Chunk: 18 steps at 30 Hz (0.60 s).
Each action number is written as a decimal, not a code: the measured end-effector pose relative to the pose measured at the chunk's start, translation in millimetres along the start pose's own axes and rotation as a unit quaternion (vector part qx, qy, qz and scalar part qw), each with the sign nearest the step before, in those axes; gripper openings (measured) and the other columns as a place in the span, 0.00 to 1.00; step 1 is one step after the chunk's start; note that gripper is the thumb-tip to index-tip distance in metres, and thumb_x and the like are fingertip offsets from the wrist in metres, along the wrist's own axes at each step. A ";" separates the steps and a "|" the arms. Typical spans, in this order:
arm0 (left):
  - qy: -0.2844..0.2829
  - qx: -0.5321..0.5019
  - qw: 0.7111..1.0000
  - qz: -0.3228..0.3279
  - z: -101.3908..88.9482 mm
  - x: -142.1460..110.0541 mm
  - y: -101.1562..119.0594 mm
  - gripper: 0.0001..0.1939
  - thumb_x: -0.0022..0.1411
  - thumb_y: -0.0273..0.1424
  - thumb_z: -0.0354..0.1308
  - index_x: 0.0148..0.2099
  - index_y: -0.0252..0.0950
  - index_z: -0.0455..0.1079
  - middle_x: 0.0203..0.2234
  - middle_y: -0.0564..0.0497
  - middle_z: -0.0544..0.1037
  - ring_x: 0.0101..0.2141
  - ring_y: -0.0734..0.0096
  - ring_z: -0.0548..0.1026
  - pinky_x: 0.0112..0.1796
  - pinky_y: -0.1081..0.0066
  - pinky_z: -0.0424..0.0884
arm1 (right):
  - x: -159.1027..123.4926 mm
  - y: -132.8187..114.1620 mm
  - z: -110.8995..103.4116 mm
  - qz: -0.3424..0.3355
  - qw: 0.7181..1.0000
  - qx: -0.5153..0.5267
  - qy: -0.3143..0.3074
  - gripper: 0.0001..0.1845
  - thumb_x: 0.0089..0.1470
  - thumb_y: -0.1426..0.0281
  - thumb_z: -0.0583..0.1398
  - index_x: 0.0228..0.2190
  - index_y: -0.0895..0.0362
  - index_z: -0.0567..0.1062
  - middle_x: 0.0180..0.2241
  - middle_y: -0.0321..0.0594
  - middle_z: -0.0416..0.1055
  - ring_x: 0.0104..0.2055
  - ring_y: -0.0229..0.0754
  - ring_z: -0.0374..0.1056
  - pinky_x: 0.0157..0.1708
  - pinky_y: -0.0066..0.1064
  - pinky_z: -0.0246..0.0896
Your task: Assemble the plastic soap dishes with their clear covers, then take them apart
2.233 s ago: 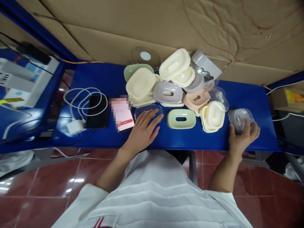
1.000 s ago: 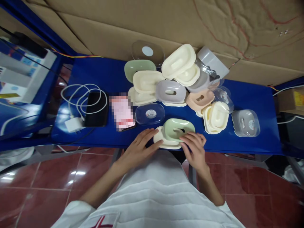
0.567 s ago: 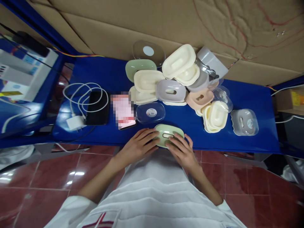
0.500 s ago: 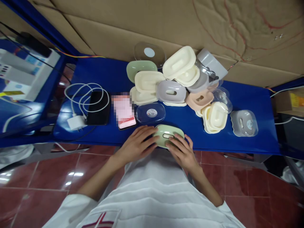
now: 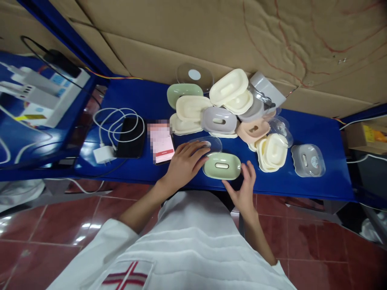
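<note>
A pale green soap dish [image 5: 222,165] with a slot in its top lies on the blue table [image 5: 311,189] near the front edge. My right hand [image 5: 244,186] is just right of and below it, fingers spread, the fingertips close to its rim. My left hand [image 5: 184,163] lies flat with stretched fingers on a clear plastic lid [image 5: 208,143] that sits just behind the green dish.
A heap of cream, grey, pink and green soap dish parts [image 5: 223,108] fills the table's middle back. A closed grey dish with clear lid [image 5: 308,160] stands at the right. A phone [image 5: 130,137], white charger cable [image 5: 115,125] and pink card [image 5: 162,141] lie left.
The green dish, pressed together at the table edge between both hands, now lies farther back. My right hand has come off it and my left hand has moved onto the clear lid.
</note>
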<state>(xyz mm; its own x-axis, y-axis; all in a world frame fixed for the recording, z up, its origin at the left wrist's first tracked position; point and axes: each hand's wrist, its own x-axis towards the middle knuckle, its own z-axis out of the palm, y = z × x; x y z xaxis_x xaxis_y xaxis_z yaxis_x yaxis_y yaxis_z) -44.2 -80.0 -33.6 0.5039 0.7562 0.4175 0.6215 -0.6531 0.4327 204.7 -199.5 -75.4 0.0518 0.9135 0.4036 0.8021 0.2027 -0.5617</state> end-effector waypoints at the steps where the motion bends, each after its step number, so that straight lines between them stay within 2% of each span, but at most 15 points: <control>1: -0.004 -0.014 0.999 0.028 0.2 -0.1 3.7 0.13 0.81 0.34 0.58 0.62 0.38 0.75 0.61 0.43 0.81 0.61 0.55 0.80 0.61 0.53 0.75 | 2.6 -1.9 4.0 0.009 1.000 0.009 0.001 0.52 0.68 0.59 0.68 0.79 0.46 0.46 0.76 0.60 0.46 0.79 0.62 0.52 0.68 0.63 0.68; 4: -0.050 -0.026 0.991 0.125 2.3 -2.8 13.8 0.14 0.81 0.32 0.59 0.63 0.39 0.75 0.64 0.44 0.79 0.64 0.58 0.78 0.64 0.55 0.73 | 11.9 -6.2 10.2 0.016 0.999 0.033 -0.007 0.55 0.67 0.58 0.68 0.80 0.43 0.42 0.79 0.57 0.37 0.80 0.64 0.50 0.70 0.65 0.66; 7: -0.082 -0.017 0.983 0.163 5.7 -6.8 18.0 0.17 0.79 0.29 0.60 0.66 0.40 0.73 0.68 0.45 0.76 0.69 0.58 0.72 0.73 0.50 0.63 | 19.5 -5.9 6.9 -0.001 0.999 0.028 -0.046 0.47 0.70 0.59 0.66 0.79 0.37 0.49 0.82 0.48 0.33 0.79 0.62 0.54 0.72 0.61 0.65; 10: -0.082 -0.020 0.986 0.146 8.6 -9.5 13.8 0.21 0.79 0.31 0.61 0.70 0.42 0.71 0.72 0.42 0.71 0.74 0.52 0.66 0.76 0.39 0.54 | 22.2 -2.1 0.0 -0.017 0.996 0.016 -0.084 0.44 0.72 0.62 0.64 0.78 0.33 0.51 0.82 0.41 0.38 0.80 0.59 0.52 0.73 0.56 0.64; 12: -0.076 -0.039 0.990 0.114 10.7 -10.4 8.3 0.26 0.77 0.35 0.64 0.73 0.41 0.67 0.75 0.37 0.65 0.76 0.46 0.60 0.74 0.37 0.58 | 21.9 -0.3 -3.2 -0.023 0.996 0.010 -0.091 0.45 0.72 0.64 0.64 0.78 0.33 0.49 0.82 0.39 0.41 0.81 0.57 0.49 0.74 0.54 0.63; 14: -0.076 -0.067 0.991 0.088 13.1 -10.8 3.2 0.31 0.76 0.37 0.65 0.76 0.39 0.63 0.77 0.33 0.59 0.77 0.44 0.56 0.72 0.40 0.64 | 21.1 0.0 -4.5 -0.024 0.995 0.005 -0.092 0.45 0.73 0.65 0.63 0.79 0.33 0.48 0.82 0.38 0.42 0.81 0.56 0.49 0.75 0.52 0.64; 18: -0.079 -0.097 0.989 0.075 17.5 -12.2 -2.5 0.35 0.75 0.38 0.66 0.78 0.41 0.60 0.78 0.33 0.57 0.77 0.44 0.58 0.71 0.41 0.67 | 20.8 -0.9 -4.1 -0.023 0.995 0.004 -0.101 0.45 0.73 0.66 0.63 0.79 0.35 0.48 0.81 0.39 0.43 0.81 0.55 0.50 0.75 0.51 0.64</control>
<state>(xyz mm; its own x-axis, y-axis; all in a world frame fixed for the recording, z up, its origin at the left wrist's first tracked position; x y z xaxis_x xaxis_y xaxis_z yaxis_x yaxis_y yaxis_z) -41.4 -86.9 -53.8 0.6786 0.6372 0.3654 0.4131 -0.7424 0.5275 207.5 -182.2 -63.5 -0.1059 0.9553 0.2760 0.7955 0.2479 -0.5529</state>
